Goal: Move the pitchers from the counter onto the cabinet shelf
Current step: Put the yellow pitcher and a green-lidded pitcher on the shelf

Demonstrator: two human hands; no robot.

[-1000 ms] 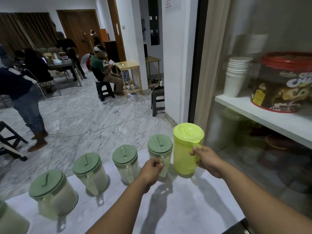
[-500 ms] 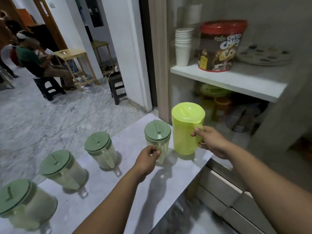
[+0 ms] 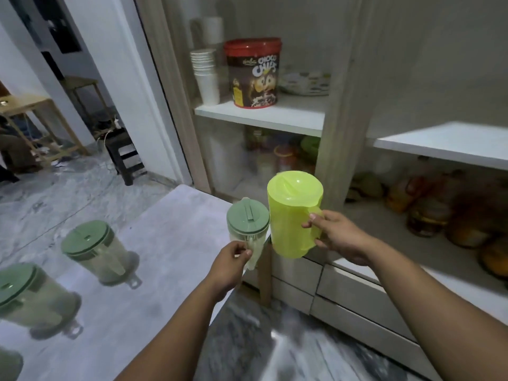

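Observation:
My right hand [image 3: 339, 236] grips the handle of a bright yellow-green pitcher [image 3: 292, 215], held in the air in front of the cabinet's wooden post. My left hand [image 3: 229, 261] holds the handle of a clear pitcher with a grey-green lid [image 3: 247, 225], lifted just past the counter's right edge. Two more clear green-lidded pitchers [image 3: 94, 250] [image 3: 27, 298] stand on the marble counter [image 3: 170, 243] at the left. An empty white shelf [image 3: 450, 143] sits to the right of the post.
The left shelf [image 3: 264, 115] carries a stack of white cups [image 3: 205, 75], a red-lidded chocolate tub [image 3: 253, 72] and a plate. The lower compartment at the right holds dim jars and bottles [image 3: 428, 204]. Drawers [image 3: 357, 295] lie beneath. A stool stands on the floor behind.
Both hands have lifted their pitchers off the counter and carried them right, toward the cabinet. The view has turned right, so more of the shelves shows.

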